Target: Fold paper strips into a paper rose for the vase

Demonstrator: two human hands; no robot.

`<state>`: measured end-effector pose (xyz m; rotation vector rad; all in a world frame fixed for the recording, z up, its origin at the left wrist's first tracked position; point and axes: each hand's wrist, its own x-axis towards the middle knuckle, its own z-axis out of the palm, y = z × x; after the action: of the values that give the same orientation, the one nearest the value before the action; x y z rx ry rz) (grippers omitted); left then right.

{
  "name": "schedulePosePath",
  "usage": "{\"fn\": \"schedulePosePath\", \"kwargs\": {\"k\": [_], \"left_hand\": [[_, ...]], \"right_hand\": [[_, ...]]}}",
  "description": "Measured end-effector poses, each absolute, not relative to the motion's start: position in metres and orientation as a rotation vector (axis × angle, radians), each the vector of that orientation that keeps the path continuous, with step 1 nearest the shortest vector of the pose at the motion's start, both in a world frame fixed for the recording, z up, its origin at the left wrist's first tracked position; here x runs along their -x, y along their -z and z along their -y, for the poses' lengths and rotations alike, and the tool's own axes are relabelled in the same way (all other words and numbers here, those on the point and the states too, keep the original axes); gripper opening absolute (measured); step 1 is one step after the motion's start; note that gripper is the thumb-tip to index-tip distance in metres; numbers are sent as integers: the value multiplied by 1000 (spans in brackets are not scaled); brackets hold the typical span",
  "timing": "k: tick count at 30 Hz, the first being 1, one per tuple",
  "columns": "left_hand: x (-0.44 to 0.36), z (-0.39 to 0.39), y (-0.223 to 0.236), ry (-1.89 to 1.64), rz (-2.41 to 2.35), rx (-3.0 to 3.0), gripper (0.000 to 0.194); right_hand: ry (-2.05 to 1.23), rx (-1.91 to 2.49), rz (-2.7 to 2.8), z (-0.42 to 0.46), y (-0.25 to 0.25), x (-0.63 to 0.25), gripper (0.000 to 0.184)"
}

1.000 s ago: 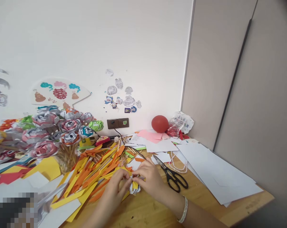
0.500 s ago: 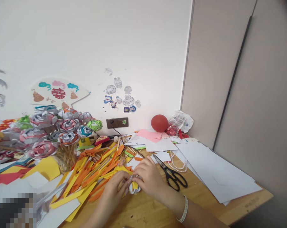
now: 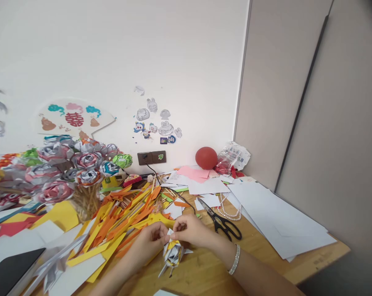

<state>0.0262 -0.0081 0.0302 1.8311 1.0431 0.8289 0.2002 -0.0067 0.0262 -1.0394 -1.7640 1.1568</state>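
Note:
Both my hands pinch a small folded paper rose (image 3: 172,253), grey, white and yellow, just above the wooden table (image 3: 201,273). My left hand (image 3: 151,242) grips its left upper edge with closed fingers. My right hand (image 3: 190,231), with a beaded bracelet on the wrist, pinches its top from the right. The rose's pointed base hangs toward the table.
A heap of orange and yellow paper strips (image 3: 124,218) lies left of my hands. Black scissors (image 3: 222,222) and a pearl string (image 3: 232,211) lie to the right, beside white sheets (image 3: 275,222). Finished paper roses (image 3: 65,172) stand at the left; a red ball (image 3: 206,158) sits by the wall.
My hands have pulled back toward me and lifted the paper rose, which now shows fully below my fingers. The camera has tilted slightly.

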Motion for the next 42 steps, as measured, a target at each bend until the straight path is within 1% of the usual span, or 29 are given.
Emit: {"fn": "schedulePosePath", "kwargs": {"k": [3,6,8,11,15,20,27,31,37,42], "left_hand": [[-26,10,-29,-836,-1051,-1848,31],[-26,13,-31,-847,-1076,-1883,26],[-26,15,-34,-850,-1096,-1913,23],[-25,16,-38,-812,-1101,-1946,18],[-23,15,-39,-753,-1102,-1980,13],[-23,15,-37,-751,-1144,-2020,12],[-20,16,-46,-684,-1147,-2064,13],[-21,20,-50,-705,-1166,-2094,12],[-20,18,-44,-748,-1116,-2028,16],[-13,9,-43,-706,-979,-1857,36]], "right_hand": [[-1105,1052,1846,6,-29,-203,13],[-1036,1051,1930,6,-33,-206,10],[-1050,1021,1949,5,-34,-207,7],[-1086,1014,1955,5,-35,-208,10],[-1019,1041,2012,7,-36,-208,9],[-902,1033,2053,7,-30,-207,6],[-973,1000,2065,3,-27,-209,9],[-943,1017,2056,4,-27,-208,8],[-917,1055,2020,7,-27,-205,7],[-921,983,1983,12,-33,-203,10]]}}
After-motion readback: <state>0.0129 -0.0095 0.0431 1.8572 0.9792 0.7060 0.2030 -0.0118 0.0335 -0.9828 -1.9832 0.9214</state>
